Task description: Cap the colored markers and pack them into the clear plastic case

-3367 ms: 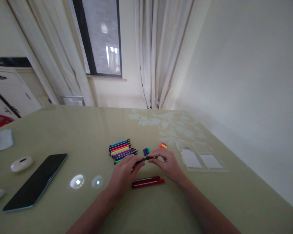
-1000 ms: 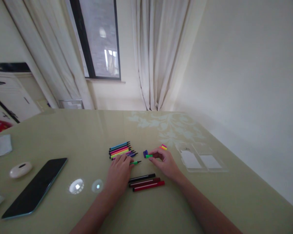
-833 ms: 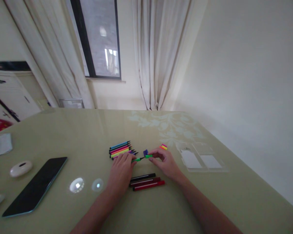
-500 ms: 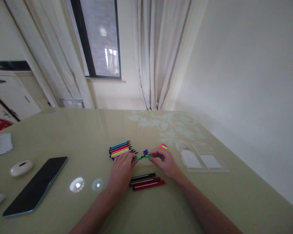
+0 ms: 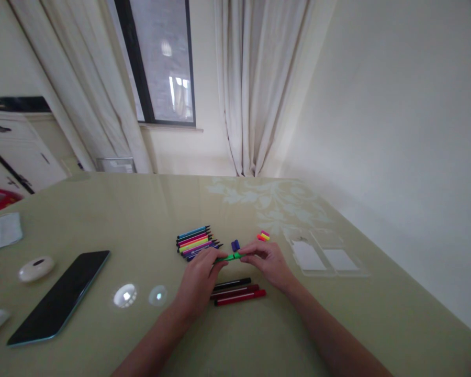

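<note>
My left hand (image 5: 199, 273) is closed around the barrel of a green marker (image 5: 226, 258). The green cap (image 5: 237, 255) sits pinched between the thumb and fingers of my right hand (image 5: 267, 263). Cap and barrel are in line, with a thin dark gap showing between them. Just beyond my left hand lies a row of uncapped markers (image 5: 196, 241) in several colours, tips to the right. Two dark blue caps (image 5: 235, 245) rest behind the green marker. Pink, yellow and orange caps (image 5: 264, 236) lie past my right fingers. Closer to me are three capped markers, black (image 5: 233, 284), dark red (image 5: 235, 291) and red (image 5: 240, 298).
A clear plastic case (image 5: 325, 256) with white inserts lies open at the right. On the left are a black tablet or phone (image 5: 60, 296), a whitish oval object (image 5: 36, 268) and papers (image 5: 2, 232). A wall borders the table's right side.
The green cap and barrel have come together, covering the marker's tip. Both hands have shifted slightly nearer, and more of the row of markers shows beyond my left hand.
</note>
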The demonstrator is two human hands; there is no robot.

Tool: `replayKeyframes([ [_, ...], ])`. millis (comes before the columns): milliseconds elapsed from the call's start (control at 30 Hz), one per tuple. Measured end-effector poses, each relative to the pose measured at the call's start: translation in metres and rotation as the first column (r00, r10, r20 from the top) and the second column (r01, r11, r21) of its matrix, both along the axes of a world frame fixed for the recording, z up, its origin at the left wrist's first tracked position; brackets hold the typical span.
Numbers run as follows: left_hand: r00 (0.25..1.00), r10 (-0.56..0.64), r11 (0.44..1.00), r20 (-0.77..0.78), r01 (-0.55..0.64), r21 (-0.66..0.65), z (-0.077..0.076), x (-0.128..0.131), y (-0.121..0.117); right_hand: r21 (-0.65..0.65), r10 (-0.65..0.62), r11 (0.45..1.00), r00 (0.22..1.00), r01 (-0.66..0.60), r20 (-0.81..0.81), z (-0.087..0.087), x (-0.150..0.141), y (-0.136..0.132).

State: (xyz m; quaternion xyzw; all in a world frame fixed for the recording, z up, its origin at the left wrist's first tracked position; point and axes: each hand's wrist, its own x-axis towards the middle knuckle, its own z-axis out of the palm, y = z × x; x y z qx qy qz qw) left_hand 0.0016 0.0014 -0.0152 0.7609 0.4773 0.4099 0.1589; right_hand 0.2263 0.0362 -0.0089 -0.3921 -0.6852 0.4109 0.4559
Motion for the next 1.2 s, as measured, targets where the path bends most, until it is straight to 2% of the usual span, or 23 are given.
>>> replayKeyframes([
  [167, 0.997, -0.020, 0.999, 0.075, 0.018, 0.030, 0.001, -0.001, 0.001, 0.019, -0.042, 0.999, 0.999, 0.042, -0.020, 0.002, -0.003, -0.005],
  [400, 0.998, -0.044, 0.999, 0.036, 0.043, 0.023, -0.001, -0.003, 0.002, 0.049, -0.040, 0.998, 0.999, 0.041, -0.014, 0.000, -0.006, -0.005],
  [600, 0.999, -0.027, 0.990, -0.043, 0.020, -0.141, -0.004, -0.002, 0.000, 0.032, -0.037, 0.999, 0.991, 0.034, 0.127, 0.004, -0.008, -0.005],
  [800, 0.982, -0.078, 0.987, -0.173, 0.052, -0.153, 0.004, 0.001, -0.005, 0.191, -0.166, 0.974, 0.958, 0.122, 0.234, 0.001, -0.005, -0.002],
  [967, 0.960, -0.151, 0.977, -0.237, 0.109, -0.181, 0.009, 0.007, -0.008, 0.271, -0.167, 0.961, 0.890, 0.051, 0.425, -0.008, -0.005, 0.000],
  [1067, 0.968, -0.079, 0.986, -0.237, 0.041, -0.161, 0.007, 0.002, -0.003, 0.297, -0.185, 0.954, 0.838, 0.028, 0.513, -0.007, -0.007, -0.001],
  [1200, 0.932, 0.196, 0.975, -0.305, -0.218, -0.039, 0.002, -0.013, 0.006, 0.331, -0.290, 0.938, 0.755, 0.103, 0.587, -0.006, -0.006, -0.001],
])
